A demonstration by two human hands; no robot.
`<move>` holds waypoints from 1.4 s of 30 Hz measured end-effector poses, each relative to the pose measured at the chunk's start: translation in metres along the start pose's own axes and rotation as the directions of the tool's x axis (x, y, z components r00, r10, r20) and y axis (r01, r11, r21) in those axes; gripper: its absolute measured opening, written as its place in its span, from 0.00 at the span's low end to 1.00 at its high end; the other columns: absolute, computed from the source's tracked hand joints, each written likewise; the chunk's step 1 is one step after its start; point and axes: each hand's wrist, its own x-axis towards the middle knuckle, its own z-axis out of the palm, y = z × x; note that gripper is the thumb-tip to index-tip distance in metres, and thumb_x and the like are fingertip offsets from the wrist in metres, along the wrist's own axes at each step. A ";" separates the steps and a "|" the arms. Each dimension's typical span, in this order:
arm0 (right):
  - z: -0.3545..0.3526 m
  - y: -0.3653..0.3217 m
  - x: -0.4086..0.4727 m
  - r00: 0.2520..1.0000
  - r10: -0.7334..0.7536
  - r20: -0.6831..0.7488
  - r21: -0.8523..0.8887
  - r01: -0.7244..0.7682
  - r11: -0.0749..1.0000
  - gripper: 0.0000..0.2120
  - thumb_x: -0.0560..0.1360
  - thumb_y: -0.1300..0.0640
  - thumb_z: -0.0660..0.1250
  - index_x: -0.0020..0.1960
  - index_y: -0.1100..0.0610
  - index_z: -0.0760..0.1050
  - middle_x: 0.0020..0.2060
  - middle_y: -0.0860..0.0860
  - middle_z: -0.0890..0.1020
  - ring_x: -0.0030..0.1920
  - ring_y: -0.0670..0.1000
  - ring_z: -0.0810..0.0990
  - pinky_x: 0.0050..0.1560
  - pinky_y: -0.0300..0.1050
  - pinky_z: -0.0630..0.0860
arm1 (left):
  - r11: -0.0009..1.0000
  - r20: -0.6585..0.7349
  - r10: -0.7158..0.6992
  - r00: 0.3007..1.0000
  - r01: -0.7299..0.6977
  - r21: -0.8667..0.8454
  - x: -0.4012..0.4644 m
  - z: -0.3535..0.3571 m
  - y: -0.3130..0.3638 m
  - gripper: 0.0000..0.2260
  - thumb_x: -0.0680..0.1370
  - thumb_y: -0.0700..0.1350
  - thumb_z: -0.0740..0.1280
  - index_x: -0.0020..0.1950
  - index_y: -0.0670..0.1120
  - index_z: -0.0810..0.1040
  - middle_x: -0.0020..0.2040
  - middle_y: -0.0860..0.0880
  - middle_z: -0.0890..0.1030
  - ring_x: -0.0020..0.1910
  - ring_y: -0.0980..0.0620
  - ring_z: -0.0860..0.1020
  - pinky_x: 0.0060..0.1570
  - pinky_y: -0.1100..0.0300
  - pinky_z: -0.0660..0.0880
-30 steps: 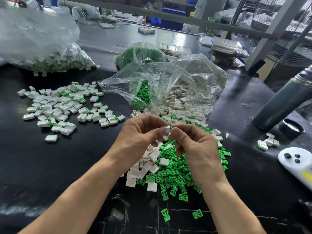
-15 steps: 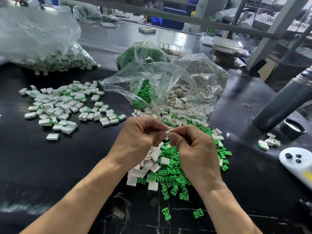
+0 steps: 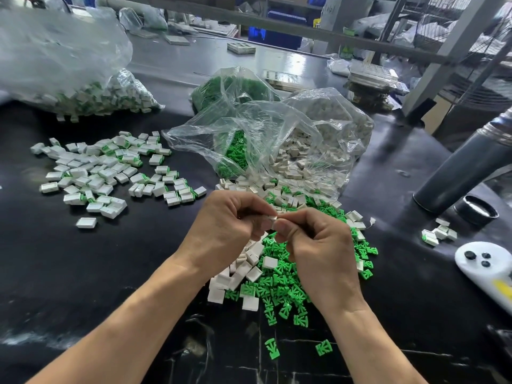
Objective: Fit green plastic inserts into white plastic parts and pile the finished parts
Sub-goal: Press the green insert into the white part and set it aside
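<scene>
At the far left of the black desk (image 3: 69, 273), a large clear bag (image 3: 63, 65) lies on its side, holding white parts with green showing in them (image 3: 102, 99); a few sit at its lower edge on the desk. Below it, a loose spread of finished parts (image 3: 102, 170) covers the desk, white blocks with green at their ends, one lying alone just in front of the rest.

In the middle, behind, a clear bag of green inserts (image 3: 230, 87) stands closed up. In front of it a wider, open clear bag (image 3: 277, 139) holds green inserts on its left side and white parts on its right, spilling from its mouth into a mixed heap (image 3: 279, 273) of green inserts and empty white parts on the desk.

Above that heap the left hand (image 3: 224, 231) and the right hand (image 3: 318, 250) meet. The fingers (image 3: 266, 212) of both are closed together on one small white part (image 3: 273, 218), held in the air between the thumbs; whether an insert is in it cannot be told.

To the right, a dark cylindrical bottle (image 3: 465, 167) leans, with a black cap (image 3: 479, 210) beside its base, a few white parts (image 3: 439, 234) near it, and a white controller (image 3: 487, 270) at the edge.
</scene>
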 end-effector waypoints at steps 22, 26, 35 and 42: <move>0.025 0.002 -0.001 0.984 0.160 -0.072 0.239 -0.139 0.961 0.23 0.83 0.42 0.51 0.45 0.36 0.85 0.41 0.41 0.87 0.45 0.40 0.86 0.45 0.38 0.79 | 0.980 0.120 -0.038 0.992 0.061 -0.192 -0.007 0.027 -0.004 0.09 0.75 0.46 0.74 0.51 0.43 0.84 0.52 0.42 0.86 0.52 0.41 0.84 0.59 0.38 0.79; 0.026 0.003 0.000 0.984 0.157 -0.079 0.279 -0.129 0.952 0.25 0.84 0.42 0.52 0.46 0.46 0.87 0.41 0.46 0.88 0.46 0.44 0.87 0.47 0.40 0.81 | 0.980 0.109 -0.023 0.994 0.044 -0.196 -0.007 0.026 -0.004 0.09 0.74 0.46 0.75 0.50 0.44 0.84 0.50 0.43 0.86 0.49 0.43 0.85 0.58 0.41 0.80; 0.021 0.005 0.003 0.990 0.138 -0.008 0.333 -0.128 0.934 0.30 0.88 0.46 0.51 0.34 0.43 0.84 0.24 0.41 0.78 0.26 0.38 0.76 0.27 0.29 0.69 | 0.981 0.123 0.012 0.992 0.012 -0.196 -0.005 0.024 -0.006 0.06 0.74 0.47 0.75 0.49 0.47 0.84 0.48 0.42 0.86 0.47 0.43 0.85 0.55 0.47 0.82; 0.020 0.008 0.004 0.986 0.148 -0.083 0.225 -0.126 0.966 0.27 0.82 0.43 0.51 0.47 0.54 0.86 0.44 0.49 0.88 0.49 0.47 0.87 0.51 0.45 0.80 | 0.989 0.097 0.012 0.995 0.003 -0.151 -0.005 0.028 -0.009 0.07 0.74 0.49 0.75 0.49 0.48 0.85 0.51 0.47 0.86 0.54 0.46 0.84 0.60 0.39 0.79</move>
